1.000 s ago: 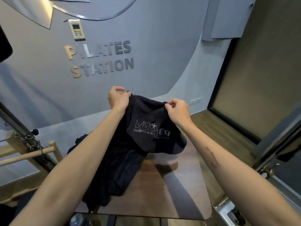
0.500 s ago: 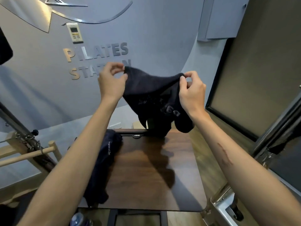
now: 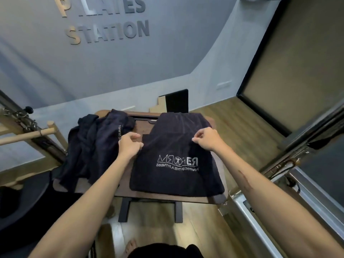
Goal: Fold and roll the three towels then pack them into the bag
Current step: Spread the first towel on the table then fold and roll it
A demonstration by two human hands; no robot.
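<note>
Fingers [image 3: 138, 145] of left hand [image 3: 128, 145] pinching left edge of dark towel [image 3: 176, 161]; fingers of right hand [image 3: 208, 139] pinching its fold on right side. Towel spread flat over right part of wooden desk [image 3: 186, 198], white logo facing up, near edge at desk border. Crumpled dark towels [image 3: 93, 144] heaped on left part, just beside left hand. No bag seen. Wooden bar [image 3: 28, 135] well apart at left.

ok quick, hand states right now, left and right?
Left hand: pinching the left edge of the dark towel laid on the table.
Right hand: pinching the same towel's right side.
</note>
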